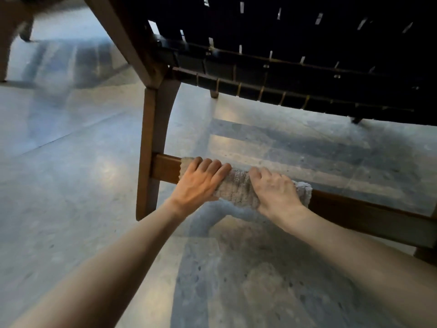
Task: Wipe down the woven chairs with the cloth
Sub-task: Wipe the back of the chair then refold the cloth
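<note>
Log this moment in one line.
step: wiping | left hand: grips cloth | right hand: grips cloth | cloth: over lower rail

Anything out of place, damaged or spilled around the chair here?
Nothing stands out. The left hand and right hand hold the cloth draped over the lower rail; the webbing looks intact and the floor shows no spill.

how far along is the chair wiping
Done: nothing shows clearly as wiped. In hand: left hand and right hand grip the cloth draped over the low wooden crossbar, near one end. Left: probably the bar's bare stretch, the black woven seat, and a blurred second chair behind.
</note>
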